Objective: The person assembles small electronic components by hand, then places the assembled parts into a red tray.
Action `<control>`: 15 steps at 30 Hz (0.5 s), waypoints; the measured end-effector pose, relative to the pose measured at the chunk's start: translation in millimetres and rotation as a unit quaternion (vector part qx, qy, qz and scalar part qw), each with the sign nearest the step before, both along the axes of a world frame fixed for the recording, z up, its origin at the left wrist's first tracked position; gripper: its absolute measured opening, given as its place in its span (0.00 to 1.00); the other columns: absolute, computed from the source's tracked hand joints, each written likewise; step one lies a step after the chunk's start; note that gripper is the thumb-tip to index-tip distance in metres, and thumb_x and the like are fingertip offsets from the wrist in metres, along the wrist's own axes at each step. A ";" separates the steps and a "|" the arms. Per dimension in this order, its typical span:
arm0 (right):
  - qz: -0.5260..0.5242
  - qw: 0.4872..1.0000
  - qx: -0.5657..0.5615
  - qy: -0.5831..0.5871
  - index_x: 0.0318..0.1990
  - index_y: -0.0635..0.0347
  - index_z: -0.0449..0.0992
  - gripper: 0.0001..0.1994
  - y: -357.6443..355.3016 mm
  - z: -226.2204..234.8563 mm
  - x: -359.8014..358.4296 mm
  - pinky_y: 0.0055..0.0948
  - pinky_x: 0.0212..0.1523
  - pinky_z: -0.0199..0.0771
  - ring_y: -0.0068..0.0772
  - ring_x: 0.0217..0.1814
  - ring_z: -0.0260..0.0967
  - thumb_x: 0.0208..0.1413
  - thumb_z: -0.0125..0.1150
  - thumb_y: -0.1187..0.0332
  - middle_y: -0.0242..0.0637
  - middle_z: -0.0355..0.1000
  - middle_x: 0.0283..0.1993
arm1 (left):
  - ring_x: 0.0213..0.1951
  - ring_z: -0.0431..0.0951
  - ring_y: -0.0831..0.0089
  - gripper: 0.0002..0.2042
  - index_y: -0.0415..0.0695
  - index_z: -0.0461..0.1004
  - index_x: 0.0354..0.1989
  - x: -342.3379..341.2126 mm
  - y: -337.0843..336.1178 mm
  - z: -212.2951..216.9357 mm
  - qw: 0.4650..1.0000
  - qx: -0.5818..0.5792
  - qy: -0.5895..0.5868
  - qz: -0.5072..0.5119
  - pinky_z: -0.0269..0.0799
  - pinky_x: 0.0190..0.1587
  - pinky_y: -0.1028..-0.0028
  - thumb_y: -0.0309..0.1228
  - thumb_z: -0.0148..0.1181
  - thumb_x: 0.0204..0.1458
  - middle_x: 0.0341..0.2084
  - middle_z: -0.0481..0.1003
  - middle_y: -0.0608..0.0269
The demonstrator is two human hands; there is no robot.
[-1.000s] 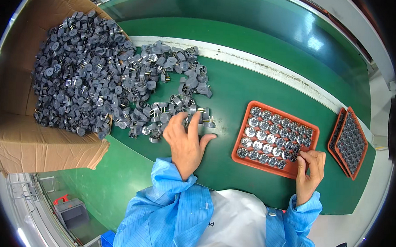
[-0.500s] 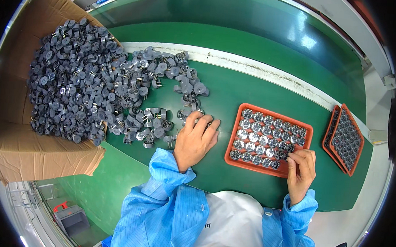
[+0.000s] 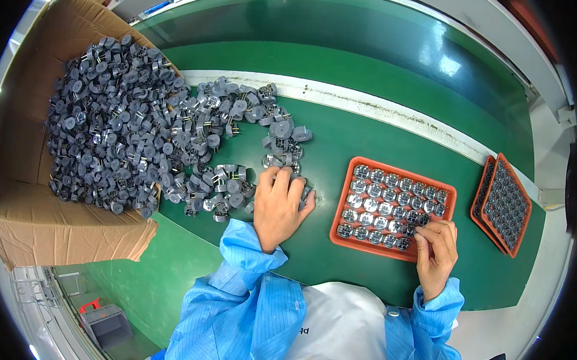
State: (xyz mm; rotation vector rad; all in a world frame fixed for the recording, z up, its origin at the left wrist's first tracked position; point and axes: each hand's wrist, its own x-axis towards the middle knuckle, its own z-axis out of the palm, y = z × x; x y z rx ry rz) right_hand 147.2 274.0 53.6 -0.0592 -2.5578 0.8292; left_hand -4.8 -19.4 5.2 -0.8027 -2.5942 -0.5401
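Observation:
Round grey parts with metal pins [image 3: 223, 180] lie spread over the green table in front of my left hand. My left hand [image 3: 277, 208] is bent over the near end of this spread, and one grey part shows between its thumb and fingers. At the right stands an orange-red tray [image 3: 363, 246] with rows of the parts, shiny faces up. My right hand [image 3: 437, 254] reaches over the tray's near right corner. Its thumb and fingers pinch at a dark part [image 3: 408, 230] in the second row from the near edge; the fingertips partly cover it.
A large open cardboard box [image 3: 73, 235] lies at the left, heaped with the same grey parts that spill onto the table. Two filled orange-red trays [image 3: 507, 205] stand overlapped at the far right. A white rail [image 3: 343, 99] runs behind the table. A grey crate [image 3: 107, 323] is lower left.
The whole picture has shifted slightly downward. My left fingers have drawn in over the grey parts, with a part now showing by the thumb. My right hand stays at the same tray corner.

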 end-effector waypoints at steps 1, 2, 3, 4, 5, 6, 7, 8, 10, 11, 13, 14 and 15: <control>-0.001 1.000 -0.001 -0.005 0.39 0.62 0.82 0.07 -0.3 0.0 0.6 0.41 0.51 0.71 0.45 0.46 0.72 0.54 0.72 0.78 0.38 0.76 0.38 | 0.51 0.75 0.46 0.17 0.43 0.77 0.40 -1.9 -2.0 -3.0 1.000 0.017 -0.017 -0.010 0.77 0.46 0.57 0.30 0.77 0.44 0.47 0.75 0.52; -0.002 1.000 -0.001 -0.004 0.39 0.62 0.82 0.07 -0.2 -0.2 0.5 0.41 0.51 0.71 0.45 0.46 0.72 0.54 0.72 0.78 0.38 0.76 0.38 | 0.51 0.75 0.46 0.17 0.43 0.77 0.40 -3.9 -3.7 -4.1 1.000 0.017 -0.016 -0.010 0.77 0.46 0.57 0.30 0.77 0.44 0.47 0.75 0.52; -0.001 1.000 -0.003 -0.003 0.39 0.62 0.82 0.07 0.0 -0.4 -0.2 0.41 0.51 0.71 0.45 0.46 0.72 0.54 0.72 0.78 0.38 0.76 0.38 | 0.47 0.77 0.48 0.17 0.43 0.76 0.39 -6.0 -5.4 -4.7 0.999 0.026 -0.018 -0.021 0.78 0.44 0.58 0.30 0.77 0.43 0.45 0.75 0.52; 0.000 1.000 -0.004 -0.002 0.39 0.62 0.82 0.07 0.3 -0.6 0.2 0.41 0.51 0.71 0.45 0.46 0.72 0.54 0.72 0.78 0.38 0.76 0.38 | 0.44 0.79 0.51 0.17 0.43 0.76 0.39 -6.8 -6.7 -5.0 0.999 0.034 -0.021 -0.032 0.78 0.42 0.59 0.29 0.77 0.43 0.44 0.76 0.51; -0.001 1.000 -0.005 -0.003 0.39 0.62 0.82 0.07 0.2 -0.6 0.6 0.41 0.51 0.71 0.45 0.46 0.72 0.54 0.72 0.78 0.38 0.76 0.38 | 0.44 0.79 0.51 0.17 0.43 0.76 0.39 -8.2 -7.4 -4.5 0.999 0.033 -0.021 -0.033 0.78 0.42 0.59 0.29 0.77 0.43 0.44 0.76 0.51; 0.001 1.000 -0.004 -0.004 0.39 0.62 0.82 0.07 -0.1 -0.3 1.0 0.41 0.51 0.71 0.45 0.45 0.72 0.54 0.72 0.78 0.38 0.77 0.38 | 0.42 0.80 0.50 0.16 0.43 0.76 0.39 -9.7 -7.9 -3.7 0.997 0.061 -0.020 -0.037 0.78 0.41 0.59 0.29 0.77 0.44 0.44 0.76 0.51; 0.002 1.000 -0.003 -0.004 0.39 0.62 0.82 0.07 0.0 0.7 0.9 0.41 0.51 0.71 0.45 0.45 0.72 0.54 0.72 0.78 0.38 0.77 0.38 | 0.41 0.80 0.49 0.16 0.42 0.76 0.39 -11.0 -8.7 -2.3 0.995 0.089 -0.017 -0.041 0.79 0.39 0.58 0.28 0.77 0.44 0.43 0.76 0.51; 0.002 1.000 -0.003 -0.004 0.39 0.62 0.82 0.07 0.0 1.3 1.2 0.41 0.51 0.71 0.45 0.45 0.72 0.54 0.72 0.78 0.38 0.77 0.38 | 0.42 0.80 0.50 0.15 0.40 0.75 0.40 -10.2 -10.8 -1.2 0.991 0.112 -0.058 -0.039 0.79 0.43 0.61 0.25 0.74 0.46 0.45 0.76 0.49; 0.007 1.000 -0.003 -0.001 0.39 0.62 0.82 0.07 -0.2 1.6 1.7 0.41 0.51 0.70 0.44 0.45 0.73 0.53 0.72 0.78 0.38 0.77 0.38 | 0.42 0.81 0.51 0.14 0.40 0.76 0.40 -13.1 -11.9 2.0 0.983 0.168 -0.061 -0.040 0.79 0.42 0.62 0.25 0.74 0.47 0.45 0.76 0.49; 0.006 1.000 -0.002 0.000 0.39 0.62 0.82 0.07 -0.5 1.9 1.6 0.41 0.51 0.70 0.44 0.45 0.73 0.53 0.72 0.78 0.38 0.77 0.38 | 0.41 0.82 0.51 0.14 0.39 0.76 0.41 -15.6 -12.7 3.4 0.972 0.224 -0.065 -0.040 0.80 0.40 0.63 0.25 0.74 0.49 0.45 0.76 0.48; 0.014 1.000 0.002 0.006 0.39 0.61 0.83 0.07 -0.7 2.3 0.5 0.41 0.51 0.70 0.44 0.45 0.73 0.53 0.72 0.79 0.38 0.77 0.39 | 0.39 0.82 0.63 0.09 0.38 0.74 0.44 -24.9 -16.8 -1.2 0.940 0.321 -0.099 -0.063 0.78 0.38 0.68 0.22 0.67 0.57 0.48 0.77 0.51; 0.014 1.000 0.002 0.008 0.39 0.61 0.83 0.07 -0.7 1.8 0.5 0.41 0.51 0.70 0.44 0.45 0.73 0.53 0.72 0.79 0.38 0.77 0.39 | 0.39 0.81 0.66 0.07 0.38 0.73 0.45 -23.1 -17.4 -0.1 0.870 0.438 -0.218 -0.055 0.77 0.36 0.69 0.24 0.63 0.62 0.49 0.78 0.52; 0.012 1.000 0.003 0.005 0.39 0.61 0.83 0.07 -0.8 0.8 0.9 0.41 0.50 0.70 0.44 0.45 0.73 0.53 0.72 0.79 0.38 0.77 0.39 | 0.38 0.81 0.69 0.05 0.39 0.73 0.46 -20.7 -18.0 3.3 0.772 0.541 -0.329 -0.045 0.76 0.35 0.71 0.25 0.59 0.67 0.50 0.78 0.53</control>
